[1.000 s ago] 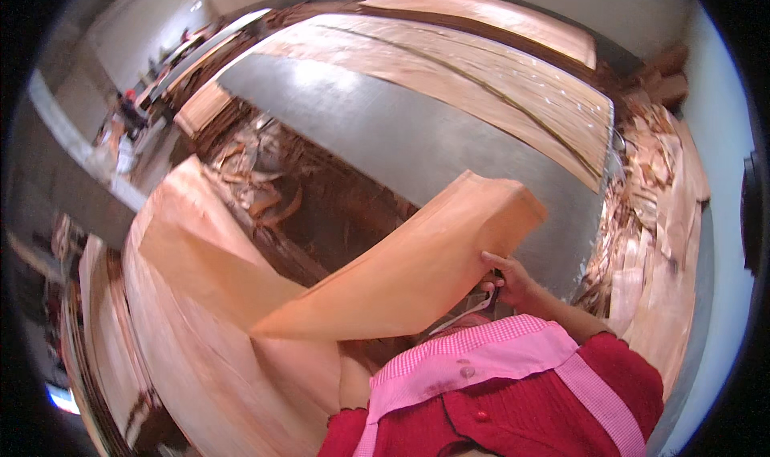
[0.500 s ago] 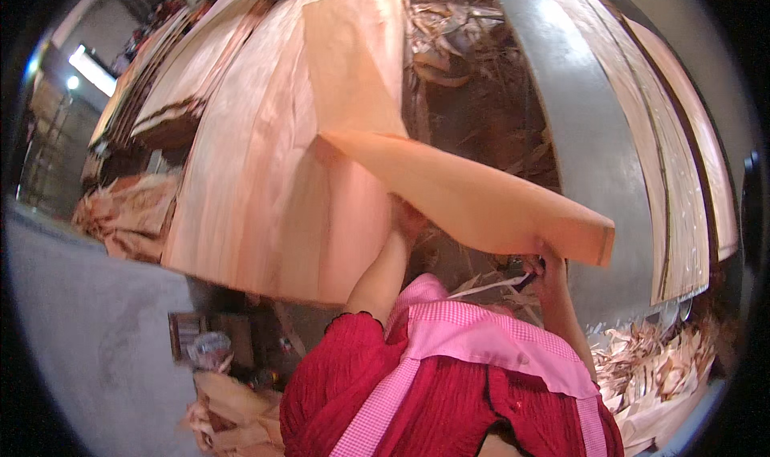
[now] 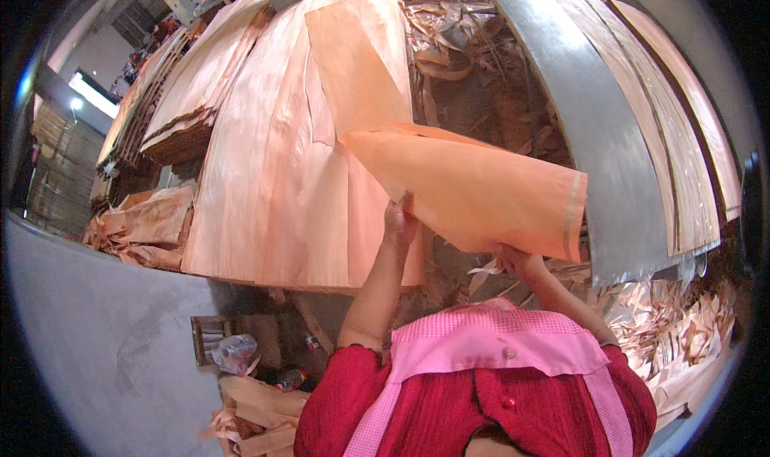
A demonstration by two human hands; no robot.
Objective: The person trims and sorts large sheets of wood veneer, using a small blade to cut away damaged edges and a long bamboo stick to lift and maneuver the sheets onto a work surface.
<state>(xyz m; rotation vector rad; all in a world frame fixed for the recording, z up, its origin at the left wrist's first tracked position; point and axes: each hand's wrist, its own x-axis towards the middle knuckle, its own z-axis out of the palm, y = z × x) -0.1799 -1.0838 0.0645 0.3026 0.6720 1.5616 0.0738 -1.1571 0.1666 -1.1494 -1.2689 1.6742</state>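
A long, thin sheet of orange wood veneer lies partly on a tall stack of pale veneer, and its near part is folded over to the right, above the gap. At the near edge of the fold, my left hand pinches the veneer, thumb on top. Further right, my right hand is closed at the lower edge, its fingers partly hidden under the sheet. A small pale scrap shows beside the right hand. Whether that hand also holds a tool is hidden.
A grey smooth-topped bench with veneer strips runs along the right. Torn veneer scraps heap below it, and more lie in the far gap. A clear plastic bag sits low at left, near a grey wall.
The folded end has swung slightly left and spread wider. My right hand has moved left along its edge; the dark object and pale strip seen at that hand no longer show clearly.
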